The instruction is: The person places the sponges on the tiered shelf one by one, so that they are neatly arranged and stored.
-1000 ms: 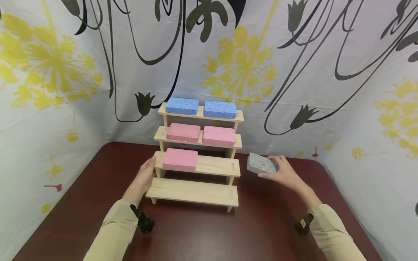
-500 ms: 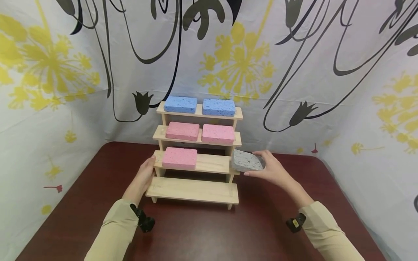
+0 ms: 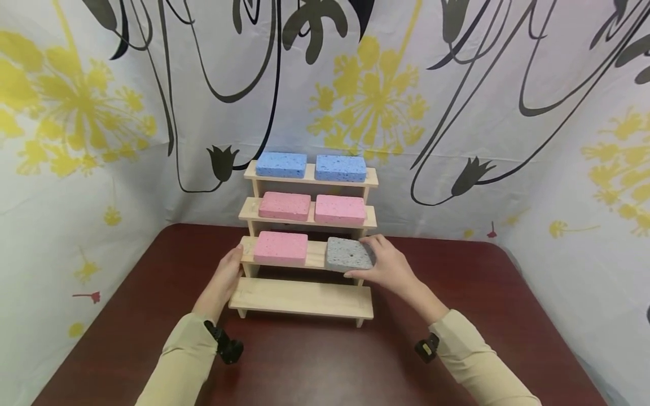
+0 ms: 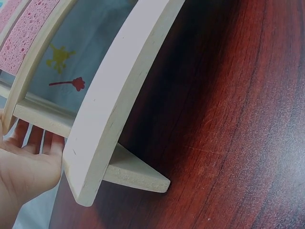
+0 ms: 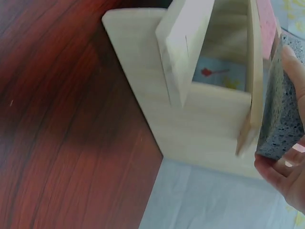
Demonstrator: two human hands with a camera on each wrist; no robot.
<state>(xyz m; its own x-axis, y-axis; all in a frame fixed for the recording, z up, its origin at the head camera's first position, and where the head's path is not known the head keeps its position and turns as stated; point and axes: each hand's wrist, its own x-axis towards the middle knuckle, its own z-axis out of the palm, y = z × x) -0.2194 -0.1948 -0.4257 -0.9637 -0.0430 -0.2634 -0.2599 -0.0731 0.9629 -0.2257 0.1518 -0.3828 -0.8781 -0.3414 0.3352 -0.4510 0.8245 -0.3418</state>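
A wooden stepped display stand (image 3: 304, 296) rises in tiers on the table. My left hand (image 3: 227, 276) grips its left end by the third tier from the top; in the left wrist view the fingers (image 4: 35, 140) reach behind the side panel. A grey sponge (image 3: 347, 255) is pinched between the thumb and fingers of my right hand (image 3: 388, 266), at the right part of that same tier. Whether it touches the board is hard to tell. To its left on this tier lies a pink sponge (image 3: 281, 248). In the right wrist view the grey sponge (image 5: 279, 114) stands beside the board edge.
Two blue sponges (image 3: 281, 164) lie on the top tier, and two pink sponges (image 3: 340, 210) on the tier below. The lowest tier bears nothing. A dark red wooden table (image 3: 315, 366) carries the stand, with a flower-patterned cloth (image 3: 284, 73) hanging behind and at both sides.
My right hand has carried the grey sponge leftward from beside the stand to over the third tier, beside the pink sponge. My left hand keeps its grip on the stand.
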